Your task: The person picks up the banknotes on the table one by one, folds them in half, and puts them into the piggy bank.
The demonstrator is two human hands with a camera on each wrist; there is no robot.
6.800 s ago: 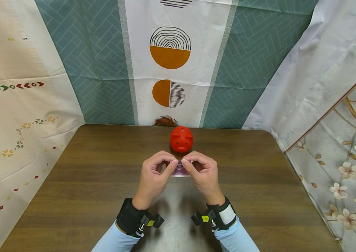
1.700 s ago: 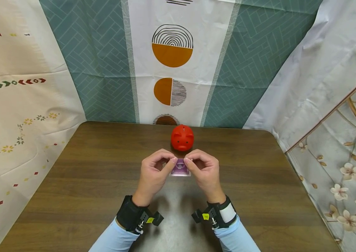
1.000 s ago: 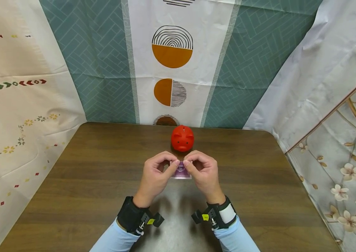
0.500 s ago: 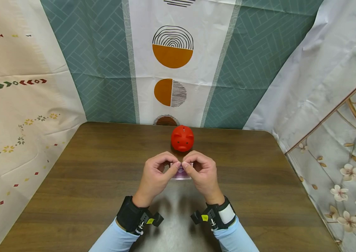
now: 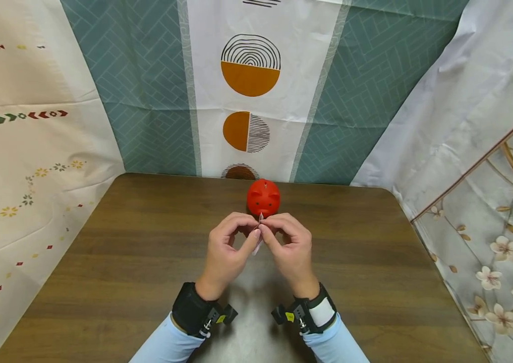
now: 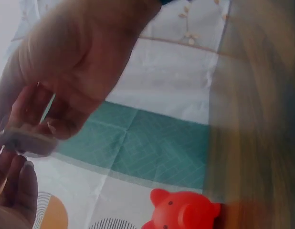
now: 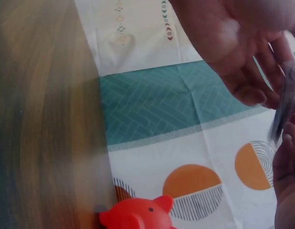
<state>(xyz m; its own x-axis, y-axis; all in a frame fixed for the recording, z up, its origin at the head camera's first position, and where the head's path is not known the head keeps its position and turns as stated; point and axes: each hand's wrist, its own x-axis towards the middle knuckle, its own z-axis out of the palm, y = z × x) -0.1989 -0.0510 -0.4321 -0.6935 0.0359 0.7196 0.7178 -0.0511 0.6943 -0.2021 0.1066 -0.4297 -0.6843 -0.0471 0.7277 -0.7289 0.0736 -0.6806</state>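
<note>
Both hands meet at the middle of the table in the head view, thumbs and forefingers close together. Between them is a small purple-and-white banknote (image 5: 258, 247), now seen as a narrow strip, nearly edge-on. My left hand (image 5: 229, 247) pinches it from one side and my right hand (image 5: 290, 247) from the other. In the left wrist view the banknote (image 6: 33, 143) is blurred, and the right wrist view shows the banknote (image 7: 288, 98) tilted at the fingertips. Just beyond the hands stands a red piggy bank (image 5: 263, 196), its slot on top.
The brown wooden table (image 5: 147, 212) extends to both sides of the hands. Behind it hangs a green and white patterned cloth (image 5: 156, 101), with cream cloth (image 5: 24, 151) at the left and floral cloth (image 5: 465, 201) at the right.
Earlier the banknote lay flat toward the head camera with its purple face showing. Now it is turned or folded into a thin strip, and the fingertips have come slightly up and together.
</note>
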